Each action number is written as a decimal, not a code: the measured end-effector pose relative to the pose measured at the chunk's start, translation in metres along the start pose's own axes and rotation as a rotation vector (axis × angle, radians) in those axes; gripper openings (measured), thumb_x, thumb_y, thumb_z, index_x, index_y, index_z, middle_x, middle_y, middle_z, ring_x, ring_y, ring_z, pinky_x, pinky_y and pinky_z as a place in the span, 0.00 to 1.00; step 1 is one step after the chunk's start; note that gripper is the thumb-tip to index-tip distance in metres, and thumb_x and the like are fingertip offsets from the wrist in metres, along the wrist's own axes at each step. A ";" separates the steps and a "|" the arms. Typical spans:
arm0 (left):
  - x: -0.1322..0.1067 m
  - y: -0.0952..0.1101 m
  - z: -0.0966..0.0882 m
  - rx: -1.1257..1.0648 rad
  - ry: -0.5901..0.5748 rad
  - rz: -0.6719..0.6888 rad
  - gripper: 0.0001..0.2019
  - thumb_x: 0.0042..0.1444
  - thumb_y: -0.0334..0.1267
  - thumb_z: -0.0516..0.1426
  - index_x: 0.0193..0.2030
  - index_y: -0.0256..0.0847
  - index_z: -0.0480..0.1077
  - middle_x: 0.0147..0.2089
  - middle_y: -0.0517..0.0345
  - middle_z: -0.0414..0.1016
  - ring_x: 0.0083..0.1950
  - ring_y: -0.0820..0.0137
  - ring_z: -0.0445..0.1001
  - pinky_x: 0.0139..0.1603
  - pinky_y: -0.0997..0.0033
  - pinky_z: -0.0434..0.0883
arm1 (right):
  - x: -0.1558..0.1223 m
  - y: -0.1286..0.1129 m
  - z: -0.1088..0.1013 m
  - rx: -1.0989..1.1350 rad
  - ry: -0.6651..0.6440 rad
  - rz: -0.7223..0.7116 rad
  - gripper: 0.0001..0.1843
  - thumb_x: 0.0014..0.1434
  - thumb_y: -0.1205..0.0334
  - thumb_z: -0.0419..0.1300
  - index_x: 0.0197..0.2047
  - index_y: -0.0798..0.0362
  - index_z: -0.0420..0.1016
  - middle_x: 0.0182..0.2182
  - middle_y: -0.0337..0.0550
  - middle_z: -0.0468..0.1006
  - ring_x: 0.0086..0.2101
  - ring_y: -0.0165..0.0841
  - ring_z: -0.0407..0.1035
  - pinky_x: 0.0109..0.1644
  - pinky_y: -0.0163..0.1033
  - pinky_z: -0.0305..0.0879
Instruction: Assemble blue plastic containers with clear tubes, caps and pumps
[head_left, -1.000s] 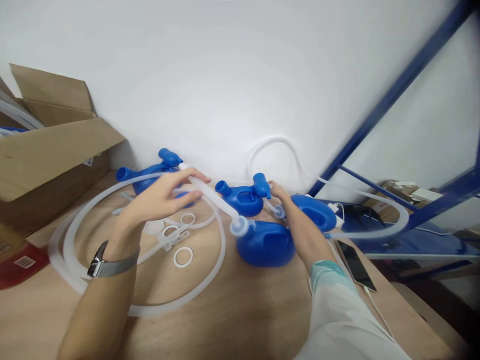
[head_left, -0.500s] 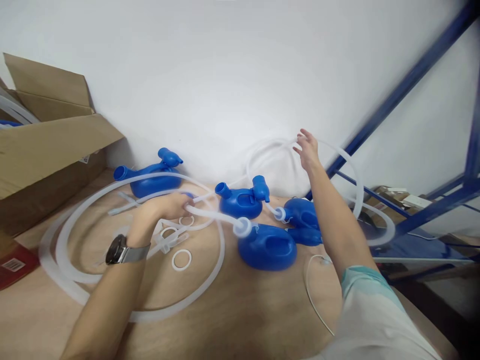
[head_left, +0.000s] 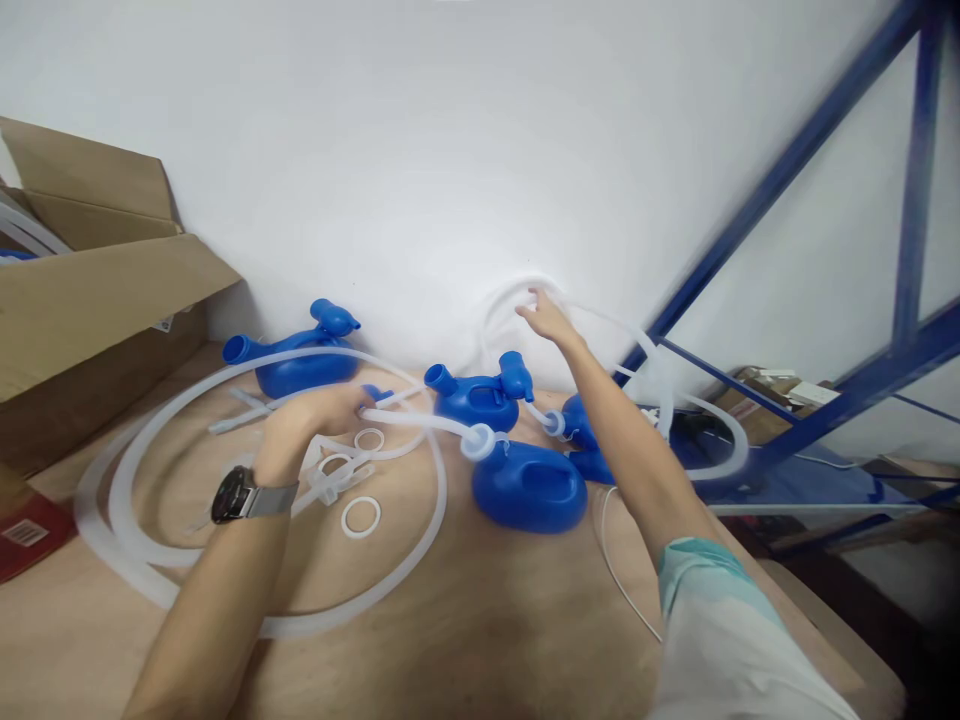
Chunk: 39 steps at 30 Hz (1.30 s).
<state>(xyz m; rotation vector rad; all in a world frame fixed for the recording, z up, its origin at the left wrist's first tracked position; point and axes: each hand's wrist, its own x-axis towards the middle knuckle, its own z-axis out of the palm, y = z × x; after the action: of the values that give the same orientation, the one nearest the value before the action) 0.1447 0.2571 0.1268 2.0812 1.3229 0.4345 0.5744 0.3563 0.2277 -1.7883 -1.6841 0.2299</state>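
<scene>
My left hand (head_left: 330,412) is closed around a translucent white tube (head_left: 420,422), close to the tube's round white cap (head_left: 478,441). That cap sits on the neck of the front blue plastic bottle (head_left: 529,487), which lies on its side with a handle opening. Up by the wall, my right hand (head_left: 550,318) has thumb and forefinger apart and is at a second looped tube (head_left: 495,305); its other fingers are partly hidden. This tube belongs with another blue bottle (head_left: 577,420), partly covered by my right forearm.
Two more blue bottles (head_left: 307,370) (head_left: 477,402) stand along the wall. White rings (head_left: 361,517) and clear plastic fittings (head_left: 337,480) lie inside a big tube coil (head_left: 442,500). An open cardboard box (head_left: 112,290) is at left; blue metal framing (head_left: 787,190) rises at right.
My right hand has moved left and slightly down along the wall, and the tube loop at the right has shifted left with it. My left hand keeps its hold on the tube.
</scene>
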 end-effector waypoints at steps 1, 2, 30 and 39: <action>-0.002 0.000 -0.005 0.030 -0.005 -0.024 0.12 0.38 0.34 0.62 0.33 0.45 0.80 0.30 0.54 0.81 0.34 0.55 0.78 0.43 0.59 0.75 | -0.003 0.006 0.009 0.026 -0.013 0.061 0.39 0.66 0.53 0.65 0.74 0.53 0.59 0.67 0.60 0.72 0.66 0.57 0.66 0.73 0.62 0.58; -0.004 0.000 -0.010 0.066 -0.013 -0.049 0.14 0.38 0.35 0.61 0.35 0.46 0.81 0.33 0.52 0.82 0.37 0.52 0.79 0.43 0.58 0.75 | -0.006 0.014 0.018 0.049 -0.034 0.102 0.37 0.66 0.53 0.64 0.73 0.55 0.60 0.66 0.62 0.73 0.65 0.56 0.68 0.71 0.62 0.62; 0.008 0.007 -0.020 -1.361 0.500 -0.083 0.18 0.57 0.34 0.63 0.55 0.46 0.75 0.51 0.53 0.83 0.53 0.65 0.83 0.49 0.70 0.81 | -0.009 0.064 0.070 0.211 -0.231 0.201 0.23 0.72 0.51 0.60 0.59 0.60 0.79 0.62 0.61 0.79 0.54 0.43 0.78 0.61 0.45 0.74; -0.004 0.025 -0.023 -1.029 0.788 0.310 0.31 0.65 0.57 0.54 0.75 0.69 0.56 0.78 0.61 0.61 0.75 0.57 0.67 0.61 0.56 0.79 | -0.035 0.087 0.031 -0.119 -0.278 0.210 0.26 0.74 0.51 0.53 0.66 0.60 0.72 0.54 0.62 0.83 0.47 0.43 0.81 0.54 0.46 0.76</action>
<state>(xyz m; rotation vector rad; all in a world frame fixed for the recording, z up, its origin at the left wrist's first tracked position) 0.1472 0.2535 0.1603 1.2121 0.7958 1.7640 0.6231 0.3387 0.1441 -2.1036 -1.7249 0.5000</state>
